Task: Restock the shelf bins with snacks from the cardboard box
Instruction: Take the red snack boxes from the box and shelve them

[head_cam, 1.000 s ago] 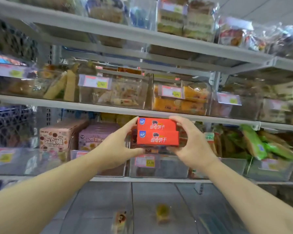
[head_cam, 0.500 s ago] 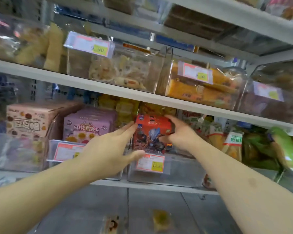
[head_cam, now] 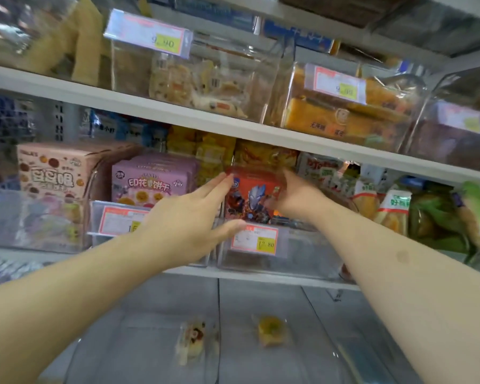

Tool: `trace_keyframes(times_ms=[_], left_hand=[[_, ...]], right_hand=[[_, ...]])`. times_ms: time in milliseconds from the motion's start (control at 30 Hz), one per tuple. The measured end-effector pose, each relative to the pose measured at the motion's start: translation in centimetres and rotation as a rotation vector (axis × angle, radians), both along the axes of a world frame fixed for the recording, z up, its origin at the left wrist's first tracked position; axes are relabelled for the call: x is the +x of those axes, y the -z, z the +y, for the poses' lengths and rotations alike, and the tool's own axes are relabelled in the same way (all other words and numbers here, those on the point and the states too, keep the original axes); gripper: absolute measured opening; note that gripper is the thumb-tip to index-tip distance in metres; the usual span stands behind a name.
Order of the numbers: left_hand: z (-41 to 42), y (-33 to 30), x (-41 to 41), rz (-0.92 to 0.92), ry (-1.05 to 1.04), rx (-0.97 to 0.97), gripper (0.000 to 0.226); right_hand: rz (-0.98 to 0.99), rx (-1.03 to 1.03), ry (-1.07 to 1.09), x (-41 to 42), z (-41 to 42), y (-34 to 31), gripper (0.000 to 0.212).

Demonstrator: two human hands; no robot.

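Red snack boxes (head_cam: 251,199) with a cartoon hero on the front stand upright in a clear shelf bin (head_cam: 305,254) on the middle shelf. A price tag (head_cam: 254,241) hangs on the bin's front. My left hand (head_cam: 189,224) is stretched out with straight fingers, its fingertips against the left edge of the front red box. My right hand (head_cam: 297,199) reaches in from the right and holds the right side of that box; its fingers are partly hidden behind it. The cardboard box is out of view.
Purple cookie boxes (head_cam: 153,181) fill the bin to the left, and a pink box (head_cam: 53,173) stands beyond them. Green packets (head_cam: 477,214) lie at the right. The shelf board (head_cam: 178,115) above carries bins of cakes. Lower bins hold a yellow snack (head_cam: 270,329).
The stacked red boxes went from in front of the shelf down into the clear bin and turned upright. Both hands followed them in, and the view moved closer to the shelf.
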State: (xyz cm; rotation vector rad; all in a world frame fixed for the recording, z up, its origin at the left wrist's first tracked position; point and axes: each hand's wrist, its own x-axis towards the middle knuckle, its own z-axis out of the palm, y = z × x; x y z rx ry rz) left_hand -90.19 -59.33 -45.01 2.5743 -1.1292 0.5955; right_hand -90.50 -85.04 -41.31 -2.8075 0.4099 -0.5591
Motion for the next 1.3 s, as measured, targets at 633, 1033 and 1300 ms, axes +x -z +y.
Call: trace_keyframes(times_ms=[633, 1033, 1300], left_hand=[[20.4, 29.3, -23.2, 0.748, 0.129, 0.241, 0.079], [20.4, 28.4, -19.2, 0.832, 0.129, 0.375, 0.076], [25.4, 23.4, -16.2, 1.240, 0.138, -0.087, 0.060]], right_hand=[[1.042, 0.223, -0.345, -32.2, 13.8, 36.7, 0.062], [1.110, 0.240, -0.340, -30.3, 11.7, 38.4, 0.040], [0.350, 0.965, -0.439, -23.9, 23.1, 29.0, 0.032]])
